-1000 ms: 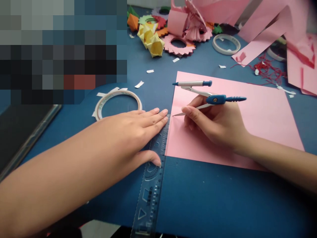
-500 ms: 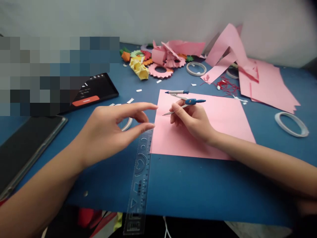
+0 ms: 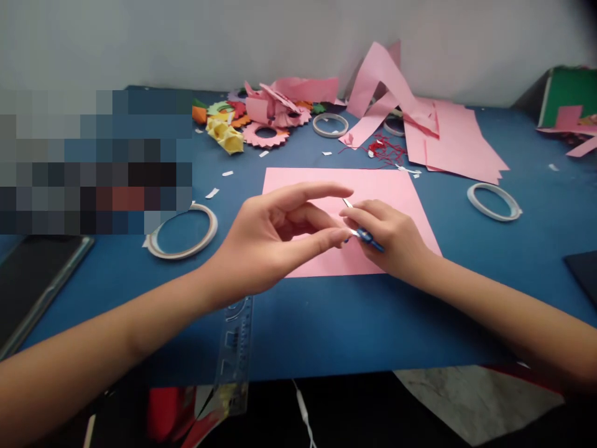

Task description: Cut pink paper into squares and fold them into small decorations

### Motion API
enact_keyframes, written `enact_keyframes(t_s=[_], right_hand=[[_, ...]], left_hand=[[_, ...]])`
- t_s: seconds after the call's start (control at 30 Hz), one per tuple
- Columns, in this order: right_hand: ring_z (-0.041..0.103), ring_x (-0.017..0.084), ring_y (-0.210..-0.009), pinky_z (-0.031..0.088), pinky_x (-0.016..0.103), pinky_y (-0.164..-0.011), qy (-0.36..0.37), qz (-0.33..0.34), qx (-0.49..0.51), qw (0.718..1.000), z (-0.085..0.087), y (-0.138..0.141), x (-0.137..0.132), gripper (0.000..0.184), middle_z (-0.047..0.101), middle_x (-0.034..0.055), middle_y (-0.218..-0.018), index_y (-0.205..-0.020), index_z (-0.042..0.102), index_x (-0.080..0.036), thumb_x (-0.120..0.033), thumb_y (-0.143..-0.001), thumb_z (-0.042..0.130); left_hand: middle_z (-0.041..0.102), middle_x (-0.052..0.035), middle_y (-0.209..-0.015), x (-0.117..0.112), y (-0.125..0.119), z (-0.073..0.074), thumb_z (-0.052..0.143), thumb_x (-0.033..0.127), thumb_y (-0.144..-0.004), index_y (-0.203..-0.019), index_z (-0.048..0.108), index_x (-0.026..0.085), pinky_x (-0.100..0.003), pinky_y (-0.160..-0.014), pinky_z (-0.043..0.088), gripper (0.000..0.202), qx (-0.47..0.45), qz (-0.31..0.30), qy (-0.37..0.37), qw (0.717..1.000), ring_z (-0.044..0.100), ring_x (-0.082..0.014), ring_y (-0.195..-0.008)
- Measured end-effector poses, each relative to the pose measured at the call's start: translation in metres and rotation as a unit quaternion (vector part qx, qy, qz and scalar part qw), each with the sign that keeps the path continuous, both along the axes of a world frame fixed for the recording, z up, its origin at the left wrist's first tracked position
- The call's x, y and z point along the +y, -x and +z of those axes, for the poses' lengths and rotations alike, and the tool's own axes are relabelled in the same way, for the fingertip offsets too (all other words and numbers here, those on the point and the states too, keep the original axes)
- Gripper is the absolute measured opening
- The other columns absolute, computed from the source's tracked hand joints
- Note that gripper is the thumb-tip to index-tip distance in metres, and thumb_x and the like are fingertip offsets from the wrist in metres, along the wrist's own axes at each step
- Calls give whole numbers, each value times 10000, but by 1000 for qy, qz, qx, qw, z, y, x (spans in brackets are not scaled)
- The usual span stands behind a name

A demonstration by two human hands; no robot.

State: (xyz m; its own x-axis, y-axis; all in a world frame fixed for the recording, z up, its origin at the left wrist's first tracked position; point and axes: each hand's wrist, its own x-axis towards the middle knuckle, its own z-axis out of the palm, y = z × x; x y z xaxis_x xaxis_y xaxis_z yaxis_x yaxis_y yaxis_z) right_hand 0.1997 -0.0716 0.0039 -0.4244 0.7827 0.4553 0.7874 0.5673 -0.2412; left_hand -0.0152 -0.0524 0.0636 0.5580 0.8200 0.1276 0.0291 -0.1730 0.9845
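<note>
My right hand [image 3: 392, 233] is closed around a drawing compass [image 3: 366, 236] with a blue head, held above a pink sheet of paper [image 3: 396, 183]. The metal point sticks out past its fingers, while much of the compass is hidden. Just to the left, my left hand [image 3: 289, 239] is curved with thumb and index finger apart. Its fingertips are close to the compass; whether the thumb touches it I cannot tell. Below my left wrist lies a clear plastic ruler [image 3: 236, 348], its lower end jutting past the table edge.
Tape rolls [image 3: 212, 227] lie on the blue table [image 3: 326, 330]. Behind are folded paper pieces [image 3: 265, 134], pink strips [image 3: 373, 81], red thread [image 3: 387, 149] and stacked pink sheets [image 3: 461, 140]. A dark phone-like device [image 3: 41, 280] lies at left, a green item [image 3: 569, 96] at far right.
The view has shifted right. My right hand has turned the compass, so its head now points down toward me. My left hand has come over the paper, close to the compass.
</note>
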Motion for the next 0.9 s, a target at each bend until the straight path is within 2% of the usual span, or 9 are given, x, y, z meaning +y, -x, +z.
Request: enact_keyframes(t_s=[0.1, 0.2, 0.3, 0.37, 0.47, 0.57, 0.73, 0.83, 0.9], right_hand=[[583, 243, -890, 458, 357, -712, -34, -19, -149, 988, -7, -5, 6, 275, 673, 141, -1018, -1063, 649, -126, -160, -935, 407], [567, 265, -978, 434, 383, -751, -40, -45, -164, 985, -11, -3, 6, 332, 663, 135, -1104, -1203, 598, -132, -132, -939, 396], [526, 293, -1124, 413, 457, -864, -40, -46, -49, 997, -8, 2, -2, 366, 626, 141, -1205, -1254, 554, -146, -119, -932, 382], [542, 262, -1122, 424, 461, -914, 2, -5, 96, 995, -4, 7, -11, 334, 629, 128, -1184, -1238, 546, -166, -154, -946, 385], [556, 212, -1133, 464, 417, -941, 104, 80, 265, 955, 2, 16, -25, 318, 612, 120, -1207, -1271, 496, -188, -251, -978, 391], [522, 207, -1215, 448, 405, -1002, 146, 139, 300, 932, 4, 22, -33, 336, 577, 156, -1264, -1289, 465, -154, -260, -975, 408], [549, 178, -1202, 465, 349, -1003, 189, 141, 311, 921, 5, 22, -36, 319, 583, 134, -1272, -1279, 470, -175, -293, -995, 381], [551, 164, -1201, 465, 333, -1016, 212, 141, 345, 904, 5, 21, -36, 301, 581, 117, -1274, -1258, 475, -181, -299, -1003, 367], [565, 153, -1177, 470, 321, -1014, 225, 139, 370, 891, 6, 21, -36, 284, 600, 101, -1229, -1235, 483, -185, -297, -1007, 354]], left_hand=[[743, -9, -788, 2, -3, -12, 738, 247, -788, -1182, 608, 186, -271, -738, 601, 419, -3, 21, 12, 1000, 712, -172, -788], [751, -39, -869, 1, -1, -25, 713, 258, -807, -1239, 580, 189, -277, -668, 596, 457, 19, 64, -3, 998, 705, -185, -787], [667, -73, -1217, -2, 3, -34, 609, 199, -865, -1340, 507, 263, -296, -632, 584, 490, 27, 76, -64, 995, 694, -226, -938], [559, -40, -1373, -3, 7, -37, 544, 157, -877, -1333, 514, 336, -327, -684, 594, 491, 32, 30, -125, 991, 660, -254, -1059], [536, -20, -1395, -2, 13, -44, 483, 107, -855, -1245, 605, 347, -365, -787, 596, 474, 34, -74, -237, 968, 627, -269, -1134], [519, -35, -1403, -3, 16, -48, 455, 73, -814, -1222, 633, 313, -361, -814, 594, 505, 35, -132, -282, 950, 675, -242, -1045], [488, -38, -1418, -7, 16, -47, 453, 81, -789, -1121, 689, 300, -371, -823, 597, 462, 106, -157, -240, 952, 694, -248, -998], [386, -38, -1487, -7, 13, -46, 434, 57, -780, -1199, 643, 288, -368, -932, 562, 522, 106, -190, -249, 944, 621, -254, -1150], [312, -34, -1525, -4, 10, -46, 412, 33, -772, -1215, 630, 254, -396, -1053, 481, 540, 98, -216, -269, 933, 482, -267, -1302]])
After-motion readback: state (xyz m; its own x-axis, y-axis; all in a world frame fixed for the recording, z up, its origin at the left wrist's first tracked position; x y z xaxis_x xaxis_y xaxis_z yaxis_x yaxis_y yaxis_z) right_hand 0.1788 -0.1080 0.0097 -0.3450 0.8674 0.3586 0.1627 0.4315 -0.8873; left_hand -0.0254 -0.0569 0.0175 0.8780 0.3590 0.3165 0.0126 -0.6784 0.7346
